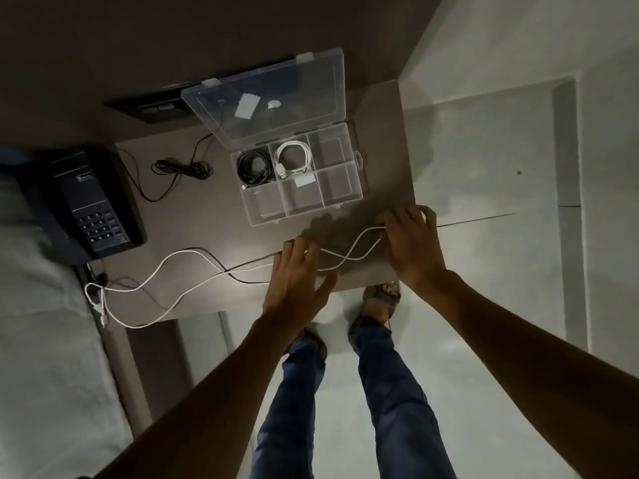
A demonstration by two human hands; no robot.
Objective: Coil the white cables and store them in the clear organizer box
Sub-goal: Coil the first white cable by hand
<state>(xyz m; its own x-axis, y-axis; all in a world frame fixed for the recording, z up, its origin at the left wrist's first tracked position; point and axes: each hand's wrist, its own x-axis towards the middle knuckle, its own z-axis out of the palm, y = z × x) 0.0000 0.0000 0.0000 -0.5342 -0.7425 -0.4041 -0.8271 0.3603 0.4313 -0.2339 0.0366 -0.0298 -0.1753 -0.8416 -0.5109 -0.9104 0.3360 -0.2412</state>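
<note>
A long white cable (193, 271) lies loose across the brown table (193, 216), folded double, its plugs dangling over the left edge. My right hand (411, 240) pinches the cable's folded end near the table's right edge. My left hand (297, 278) rests on the cable with fingers spread flat. The clear organizer box (340, 188) stands behind with its lid (269, 98) raised. One compartment holds a coiled white cable (292, 157), the one to its left a coiled black cable (252, 167).
A black desk phone (91, 205) sits at the table's left, and its thin black cord (183, 167) lies bunched behind. A thin dark cord crosses under the white cable. A white bed borders the left. My legs and sandals stand on grey floor below.
</note>
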